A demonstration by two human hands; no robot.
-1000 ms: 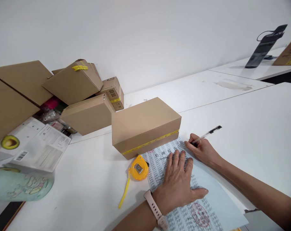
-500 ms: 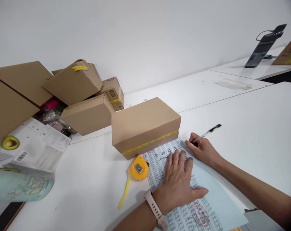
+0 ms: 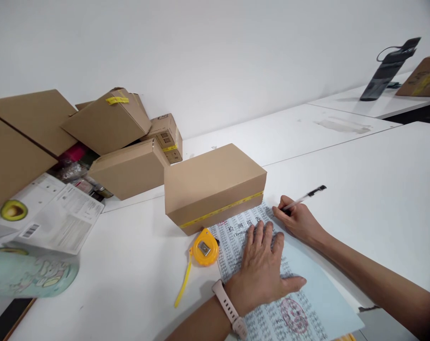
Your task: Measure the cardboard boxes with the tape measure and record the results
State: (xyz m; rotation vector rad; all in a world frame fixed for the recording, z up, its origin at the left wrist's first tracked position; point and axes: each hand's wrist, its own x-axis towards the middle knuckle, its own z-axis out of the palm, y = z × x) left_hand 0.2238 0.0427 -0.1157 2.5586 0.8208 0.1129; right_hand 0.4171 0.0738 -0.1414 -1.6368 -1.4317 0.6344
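Observation:
My left hand (image 3: pixel 262 265) lies flat with fingers spread on a printed sheet of paper (image 3: pixel 317 293) covered in rows of characters, with a round red stamp near its lower part. Between the fingers of my right hand (image 3: pixel 300 220) is a pen (image 3: pixel 306 195) with a clear barrel and black cap end, its tip hidden by the fingers at the paper's upper right edge. Directly behind the sheet stands a closed cardboard box (image 3: pixel 216 182) with yellow tape along its side. An orange tape measure (image 3: pixel 205 248) with a yellow strap sits left of the paper.
Several cardboard boxes (image 3: pixel 108 123) are piled at the back left. A white printed package (image 3: pixel 72 213) and a pale green bottle (image 3: pixel 37 274) lie at the left. Far right stand a dark water bottle (image 3: pixel 387 73) and another box (image 3: pixel 421 78). A wall runs behind the white table (image 3: pixel 360 180).
The view has shifted very slightly. My left hand stays flat on the paper, and my right hand keeps the pen at almost the same spot.

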